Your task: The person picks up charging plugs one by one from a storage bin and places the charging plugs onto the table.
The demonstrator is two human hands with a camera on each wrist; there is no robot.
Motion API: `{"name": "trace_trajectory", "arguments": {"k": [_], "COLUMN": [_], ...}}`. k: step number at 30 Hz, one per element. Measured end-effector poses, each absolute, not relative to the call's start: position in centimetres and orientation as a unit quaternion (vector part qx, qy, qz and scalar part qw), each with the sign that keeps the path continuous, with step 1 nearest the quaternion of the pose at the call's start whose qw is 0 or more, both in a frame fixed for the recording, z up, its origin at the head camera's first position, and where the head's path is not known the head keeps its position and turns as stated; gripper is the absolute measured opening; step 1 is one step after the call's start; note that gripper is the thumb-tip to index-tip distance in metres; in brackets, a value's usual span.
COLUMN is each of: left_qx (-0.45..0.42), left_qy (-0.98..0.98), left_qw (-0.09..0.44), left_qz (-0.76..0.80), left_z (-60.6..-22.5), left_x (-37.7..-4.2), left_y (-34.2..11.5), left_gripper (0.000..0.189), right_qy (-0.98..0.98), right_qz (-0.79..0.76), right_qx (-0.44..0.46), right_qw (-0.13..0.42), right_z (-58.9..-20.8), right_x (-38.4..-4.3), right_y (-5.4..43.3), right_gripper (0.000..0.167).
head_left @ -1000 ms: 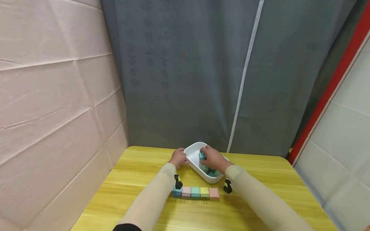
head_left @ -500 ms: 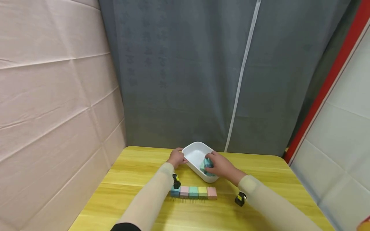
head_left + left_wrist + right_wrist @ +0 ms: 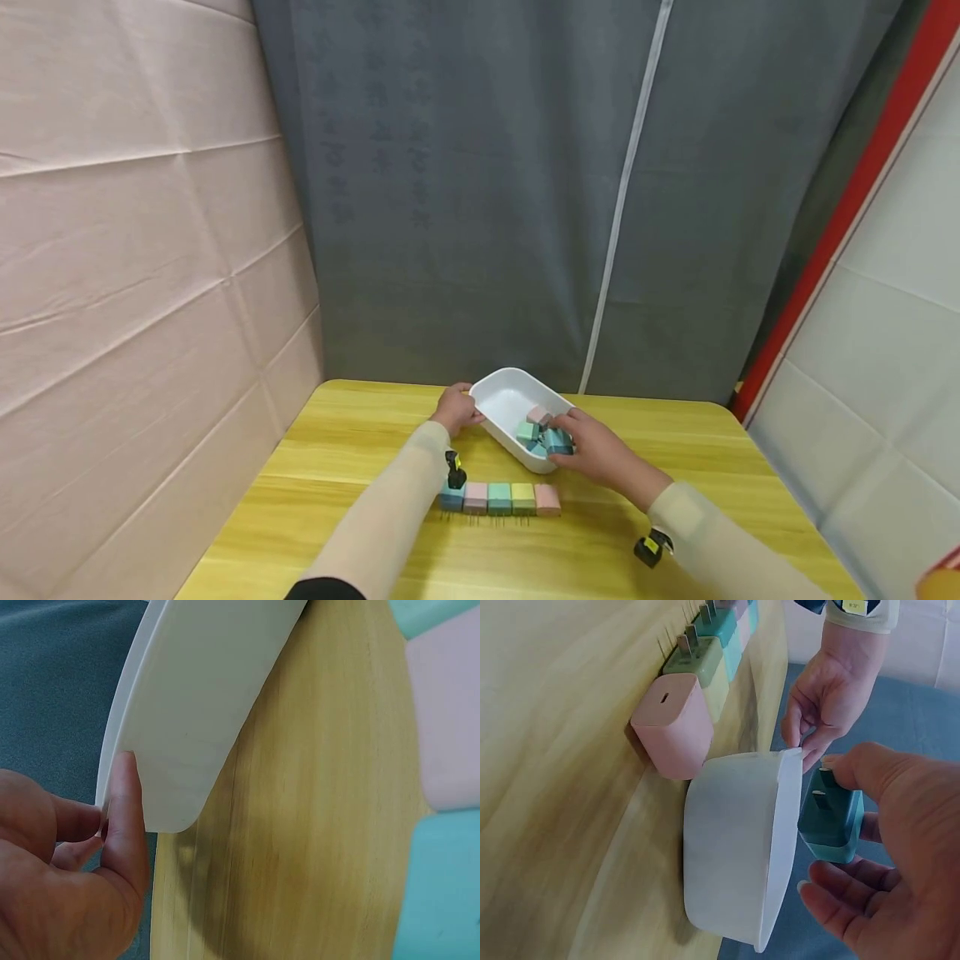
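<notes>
My left hand (image 3: 456,408) pinches the rim of a white plastic basin (image 3: 504,402) at its left corner, thumb along the outer wall in the left wrist view. My right hand (image 3: 600,452) grips a teal-blue charger plug (image 3: 831,817) between thumb and fingers, its two metal prongs showing in the right wrist view. The charger is at the basin's right rim. Inside the basin, a pink charger (image 3: 538,415) and a mint-green charger (image 3: 527,431) lie with other bluish ones, partly hidden by the right hand.
In front of the basin stands a row of chargers: blue (image 3: 452,498), lilac (image 3: 476,497), teal (image 3: 499,498), yellow (image 3: 522,498) and pink (image 3: 547,499). Prongs face the near side. The wooden table (image 3: 360,467) ends at a grey curtain (image 3: 465,208) behind.
My right hand has moved right and slightly nearer with the teal-blue charger, from over the basin's middle to its right rim, uncovering chargers inside. The left hand keeps its hold on the rim.
</notes>
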State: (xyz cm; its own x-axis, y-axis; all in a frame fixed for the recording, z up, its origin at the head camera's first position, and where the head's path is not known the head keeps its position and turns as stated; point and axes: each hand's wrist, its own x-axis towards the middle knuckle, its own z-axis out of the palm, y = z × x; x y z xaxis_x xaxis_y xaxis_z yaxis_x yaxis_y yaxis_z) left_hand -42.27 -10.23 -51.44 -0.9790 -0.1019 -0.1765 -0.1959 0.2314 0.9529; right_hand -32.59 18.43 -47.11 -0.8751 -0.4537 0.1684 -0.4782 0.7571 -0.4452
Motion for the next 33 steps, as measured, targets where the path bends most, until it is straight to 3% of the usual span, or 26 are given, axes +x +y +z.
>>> {"name": "trace_trajectory", "arguments": {"k": [33], "left_qx": [-0.103], "left_qy": [0.790], "left_qw": [0.039], "left_qz": [0.603], "left_z": [-51.3], "left_x": [-42.1], "left_y": [-10.1], "left_gripper": [0.054], "right_qy": [-0.944], "right_qz": [0.234], "right_qx": [0.233], "right_qw": [-0.007], "right_z": [-48.4], "right_x": [-29.9], "right_y": [21.0], "right_gripper": [0.046]}}
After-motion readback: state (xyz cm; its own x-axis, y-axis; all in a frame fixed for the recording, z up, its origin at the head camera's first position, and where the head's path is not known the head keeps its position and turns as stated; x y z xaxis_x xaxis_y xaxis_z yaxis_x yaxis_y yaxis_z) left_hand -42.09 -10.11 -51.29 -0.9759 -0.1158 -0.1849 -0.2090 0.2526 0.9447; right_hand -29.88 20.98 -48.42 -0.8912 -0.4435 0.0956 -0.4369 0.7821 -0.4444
